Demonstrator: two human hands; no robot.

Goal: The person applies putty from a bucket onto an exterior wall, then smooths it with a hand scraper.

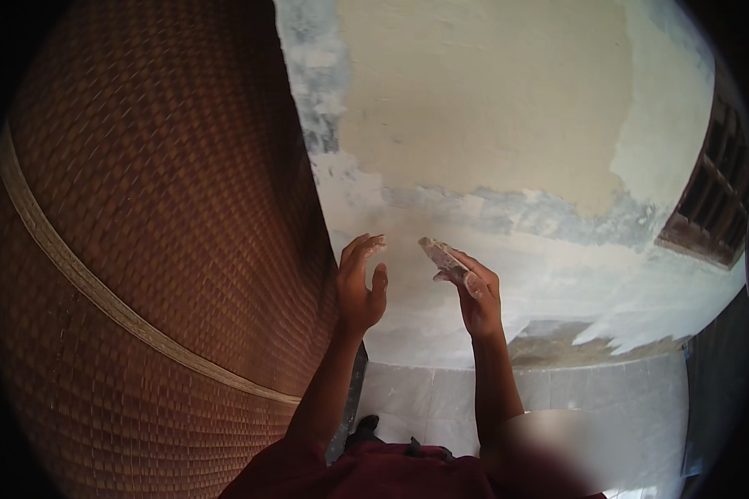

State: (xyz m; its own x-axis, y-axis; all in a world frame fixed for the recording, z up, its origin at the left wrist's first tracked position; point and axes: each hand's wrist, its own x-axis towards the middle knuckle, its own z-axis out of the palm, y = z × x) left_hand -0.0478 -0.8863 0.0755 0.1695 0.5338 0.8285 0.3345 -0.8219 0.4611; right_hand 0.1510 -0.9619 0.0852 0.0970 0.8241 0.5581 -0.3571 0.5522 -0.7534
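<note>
In front of a partly plastered wall (483, 108), my left hand (361, 287) is raised with nothing in it. Its thumb stands apart from the curved fingers, and the fingertips are whitened. Across a short gap, my right hand (479, 291) grips a flat, pale piece smeared with plaster (443, 256); its exact kind I cannot make out. White residue coats that hand's thumb and fingers too. I cannot tell whether either hand touches the wall.
A brown woven panel (166, 208) with a pale strip (116, 312) rises close on my left. Dark slatted woodwork (711, 191) is set in the wall at right. Below lies a grey tiled floor (408, 399). A blurred whitish shape (558, 441) sits beside my right forearm.
</note>
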